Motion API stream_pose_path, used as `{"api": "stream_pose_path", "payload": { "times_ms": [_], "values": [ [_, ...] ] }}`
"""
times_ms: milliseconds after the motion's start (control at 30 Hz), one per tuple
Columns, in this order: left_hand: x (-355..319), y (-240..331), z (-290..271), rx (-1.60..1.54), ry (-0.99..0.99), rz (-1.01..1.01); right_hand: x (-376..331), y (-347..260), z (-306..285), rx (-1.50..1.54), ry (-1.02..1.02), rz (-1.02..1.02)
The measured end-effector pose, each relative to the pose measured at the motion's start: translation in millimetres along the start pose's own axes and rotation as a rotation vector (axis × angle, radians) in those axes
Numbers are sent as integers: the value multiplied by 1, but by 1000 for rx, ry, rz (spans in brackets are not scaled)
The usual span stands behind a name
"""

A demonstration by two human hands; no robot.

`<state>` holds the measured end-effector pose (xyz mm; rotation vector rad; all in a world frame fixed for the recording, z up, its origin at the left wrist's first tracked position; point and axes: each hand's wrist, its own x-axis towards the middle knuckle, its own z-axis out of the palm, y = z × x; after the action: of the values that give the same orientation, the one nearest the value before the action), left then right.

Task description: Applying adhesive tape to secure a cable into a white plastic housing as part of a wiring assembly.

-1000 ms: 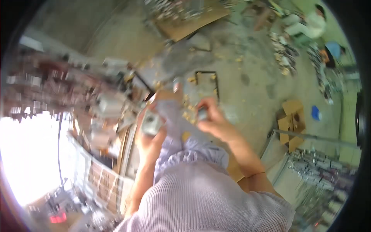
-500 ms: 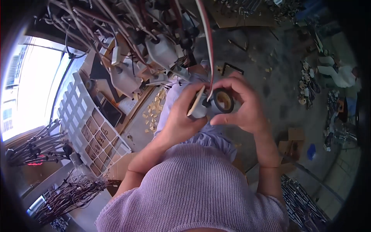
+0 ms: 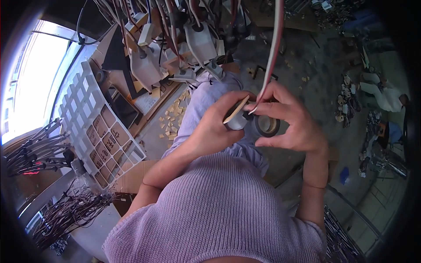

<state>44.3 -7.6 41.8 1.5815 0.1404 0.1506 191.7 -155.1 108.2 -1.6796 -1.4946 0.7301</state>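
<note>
My left hand (image 3: 210, 129) is closed around a small white plastic housing (image 3: 237, 122) with a flat tan piece (image 3: 237, 108) along its upper side. A red and white cable (image 3: 271, 57) comes down from above to a dark fitting at the housing's right end. In my right hand (image 3: 296, 122), curled open toward the palm, sits a roll of black tape (image 3: 275, 128). The right index finger reaches over to the cable end of the housing, and the thumb lies below the roll. How the other right fingers grip the roll is partly hidden.
Several white housings (image 3: 199, 41) hang on cables ahead. A white plastic grid (image 3: 83, 103) leans at the left, near bundled cables (image 3: 72, 215). Small tan pieces (image 3: 173, 116) litter the floor. Another person (image 3: 386, 94) is at the far right.
Both hands appear farther right in the picture, along with the cable. The right index finger has come onto the housing's cable end, and the tape roll now sits lower beside it.
</note>
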Motion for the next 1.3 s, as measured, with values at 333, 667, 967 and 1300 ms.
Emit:
{"api": "stream_pose_path", "payload": {
  "times_ms": [333, 667, 967, 1300],
  "values": [
    [-3, 4, -1, 13, 22, 13, -6, 9, 14, 77, 313, 211],
    [-2, 1, 7, 58, 39, 23, -4, 5, 4, 98, 58, 14],
    [8, -25, 26, -102, 62, 119, -2, -50, 30, 474, 206, 319],
    [0, -6, 25, -671, -8, -196, -5, -1, 67, 691, 727, 116]
  ]
}}
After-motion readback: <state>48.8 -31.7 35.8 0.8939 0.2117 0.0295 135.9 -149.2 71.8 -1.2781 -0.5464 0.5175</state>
